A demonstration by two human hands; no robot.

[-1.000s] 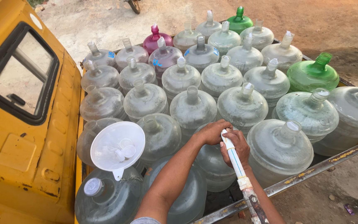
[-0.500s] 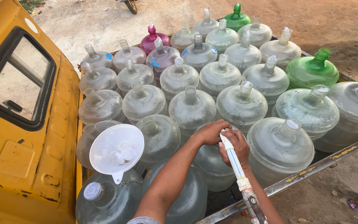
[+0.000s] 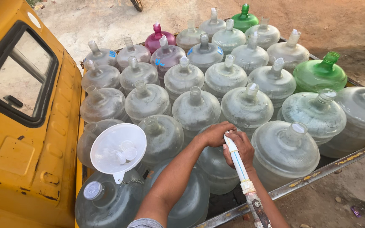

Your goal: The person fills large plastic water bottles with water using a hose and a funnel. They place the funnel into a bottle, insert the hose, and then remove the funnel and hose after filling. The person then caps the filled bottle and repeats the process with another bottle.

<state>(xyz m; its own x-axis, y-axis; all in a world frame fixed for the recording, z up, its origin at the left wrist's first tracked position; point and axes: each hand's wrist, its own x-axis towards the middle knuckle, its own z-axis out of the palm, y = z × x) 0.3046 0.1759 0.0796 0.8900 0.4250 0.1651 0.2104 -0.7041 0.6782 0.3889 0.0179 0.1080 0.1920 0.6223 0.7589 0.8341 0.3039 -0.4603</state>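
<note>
White hose [image 3: 236, 162] gripped in right hand [image 3: 242, 147] fingers; left hand [image 3: 214, 134] cups jug mouth.

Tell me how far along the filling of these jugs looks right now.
Done: little shows; the near capped jug alone looks sealed. In hand: both hands, left hand and right hand, hold the white pipe at one jug's mouth. Left: the rows behind look open-necked; the white funnel rests idle.

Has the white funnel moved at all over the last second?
No. The white funnel sits on the same clear jug beside the yellow cab, tilted the same way. Its small drift in the picture matches the whole load's, so the camera moved.
</note>
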